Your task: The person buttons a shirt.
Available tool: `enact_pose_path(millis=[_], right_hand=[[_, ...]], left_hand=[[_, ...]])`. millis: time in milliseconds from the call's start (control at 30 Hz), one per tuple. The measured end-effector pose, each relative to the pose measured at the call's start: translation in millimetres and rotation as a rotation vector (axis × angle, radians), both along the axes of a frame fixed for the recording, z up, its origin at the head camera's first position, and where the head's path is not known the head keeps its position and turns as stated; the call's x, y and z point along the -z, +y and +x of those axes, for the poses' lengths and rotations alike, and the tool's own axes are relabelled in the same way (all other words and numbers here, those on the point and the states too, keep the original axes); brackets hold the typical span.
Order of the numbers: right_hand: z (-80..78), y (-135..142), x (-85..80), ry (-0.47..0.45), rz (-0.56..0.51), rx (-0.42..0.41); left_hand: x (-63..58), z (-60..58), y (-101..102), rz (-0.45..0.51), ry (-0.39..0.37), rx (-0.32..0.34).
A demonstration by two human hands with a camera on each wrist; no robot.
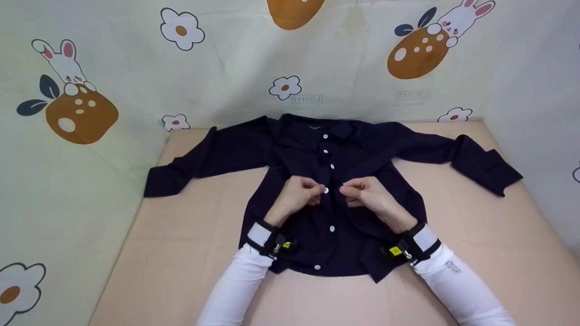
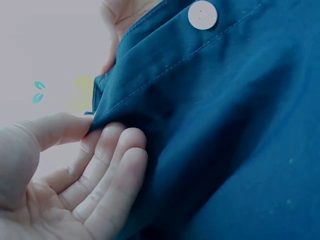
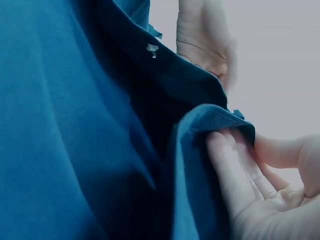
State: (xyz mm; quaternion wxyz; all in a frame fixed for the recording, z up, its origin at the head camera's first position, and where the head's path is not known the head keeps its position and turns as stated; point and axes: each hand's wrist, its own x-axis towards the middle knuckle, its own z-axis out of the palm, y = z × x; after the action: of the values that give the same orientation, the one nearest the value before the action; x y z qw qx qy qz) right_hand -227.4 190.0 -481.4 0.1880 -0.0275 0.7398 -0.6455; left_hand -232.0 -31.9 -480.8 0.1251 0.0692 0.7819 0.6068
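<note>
A dark navy long-sleeved shirt point(image 1: 349, 258) lies spread front up, collar at the far side, white buttons down its middle. My left hand point(image 1: 294, 198) pinches the button-side front edge between thumb and fingers, its fingertips right at a white button point(image 1: 326, 190). In the left wrist view, a button point(image 2: 202, 15) sits on the stitched placket above the pinched edge. Opposite, my right hand point(image 1: 368, 195) pinches the other front edge. The right wrist view shows the thumb on one side of that fold point(image 3: 212, 114) and fingers on the other. A narrow gap separates the two edges.
A pale peach table point(image 1: 195, 253) lies under the shirt. The left sleeve point(image 1: 181, 174) and right sleeve point(image 1: 485, 167) in view stretch out to either side. A cream cloth point(image 1: 235, 68) printed with rabbits and flowers stands behind and along both sides.
</note>
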Motion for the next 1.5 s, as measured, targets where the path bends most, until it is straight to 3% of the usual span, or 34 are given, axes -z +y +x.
enact_pose_path(millis=[333, 1000, 1133, 1233, 1367, 1500], right_hand=[[1.4, -19.4, 1.5, 0.086, 0.017, 0.032], [2.5, -24.4, 4.7, 0.230, 0.065, 0.051], [1.9, -22.6, 4.5, 0.234, 0.047, 0.007], [2.0, -22.5, 3.0, 0.281, 0.072, -0.018], [2.7, -25.0, 3.9, 0.438, 0.231, 0.004], [5.3, -28.3, 6.1, 0.635, 0.437, 0.049]], left_hand=[[3.2, -0.2, 3.0, -0.032, 0.064, -0.008], [4.5, 3.5, 10.8, -0.247, 0.255, -0.088], [6.5, 3.0, 11.9, -0.164, 0.202, -0.095], [8.1, 1.7, 12.1, -0.051, 0.115, -0.093], [10.0, 1.0, 13.5, 0.027, 0.029, -0.075], [10.8, 1.3, 14.5, 0.048, 0.009, -0.051]])
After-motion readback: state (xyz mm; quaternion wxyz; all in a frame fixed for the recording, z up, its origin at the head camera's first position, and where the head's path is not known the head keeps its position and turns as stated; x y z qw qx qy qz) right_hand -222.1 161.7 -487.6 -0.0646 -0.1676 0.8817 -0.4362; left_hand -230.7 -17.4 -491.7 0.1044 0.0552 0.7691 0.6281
